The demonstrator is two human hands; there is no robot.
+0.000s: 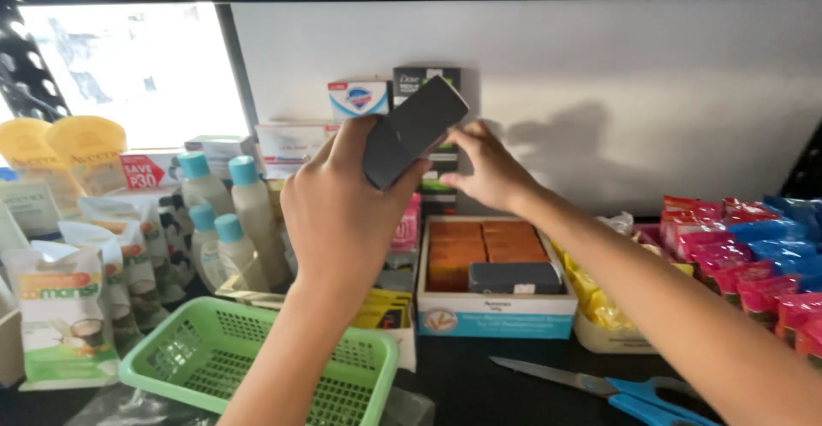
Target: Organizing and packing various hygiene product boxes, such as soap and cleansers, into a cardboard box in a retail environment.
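Note:
My left hand [338, 212] is raised in the middle of the view and grips a dark grey soap box [413, 131], held tilted. My right hand [488, 169] reaches past it to a stack of small boxes [426, 83] against the white back wall, fingers touching the lower boxes of the stack, mostly hidden behind the held box. Below stands an open display carton [492, 310] with orange-brown bars and one dark grey box [514, 277] lying on them.
A green plastic basket [257, 362] sits at the front left. Bottles with teal caps [248, 212], pouches and yellow-lidded jars stand on the left. Red and blue packets [753, 255] lie on the right. Blue-handled scissors [616, 387] lie at the front.

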